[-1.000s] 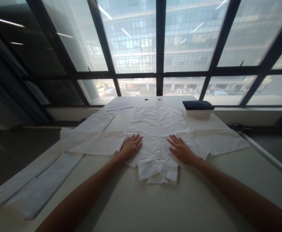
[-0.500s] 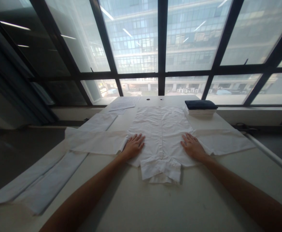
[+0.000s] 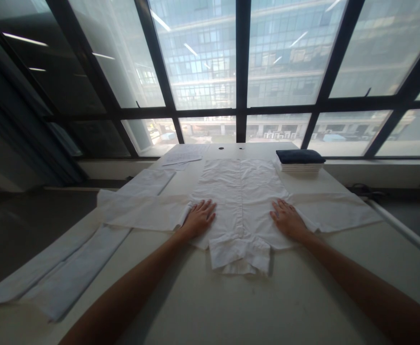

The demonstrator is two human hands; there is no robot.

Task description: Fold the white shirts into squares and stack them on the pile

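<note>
A white shirt (image 3: 241, 191) lies flat on the pale table (image 3: 231, 306), collar toward me, both sleeves spread out to the sides. My left hand (image 3: 198, 218) rests flat on the shirt's left shoulder, fingers stretched out. On the right shoulder lies my right hand (image 3: 287, 219), also flat with fingers extended. Neither hand holds anything.
A stack of folded clothes (image 3: 299, 160) with a dark blue piece on top sits at the far right of the table. More white cloth (image 3: 66, 273) lies along the left edge, and some papers (image 3: 183, 155) at the far left. Large windows stand behind the table.
My right hand has slid outward from near the button placket to the shirt's right shoulder. My left hand has stayed where it was.
</note>
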